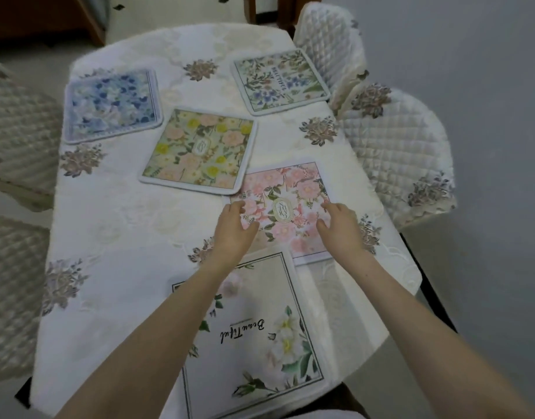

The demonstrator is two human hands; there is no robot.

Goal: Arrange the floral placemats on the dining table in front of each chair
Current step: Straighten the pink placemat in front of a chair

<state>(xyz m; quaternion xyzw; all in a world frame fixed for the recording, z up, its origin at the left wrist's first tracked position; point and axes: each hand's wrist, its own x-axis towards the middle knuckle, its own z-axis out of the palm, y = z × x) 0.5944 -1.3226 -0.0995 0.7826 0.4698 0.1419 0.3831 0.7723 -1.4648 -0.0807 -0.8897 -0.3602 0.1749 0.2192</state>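
Note:
Several floral placemats lie on the dining table (115, 225). A pink rose placemat (285, 204) sits near the right edge. My left hand (234, 229) rests on its left side and my right hand (340, 226) on its right side, fingers spread flat on it. A white placemat with "Beautiful" lettering (251, 331) lies at the near edge under my forearms. A yellow and pink placemat (199, 151) sits tilted in the middle. A blue flower placemat (111, 105) is at the far left and a green-and-purple sprig placemat (279, 80) at the far right.
Quilted white chairs stand around the table: two on the right (329, 40) (402, 152) and two on the left (15, 137) (9, 297). A pale embroidered tablecloth covers the table. A grey wall lies to the right, tiled floor beyond.

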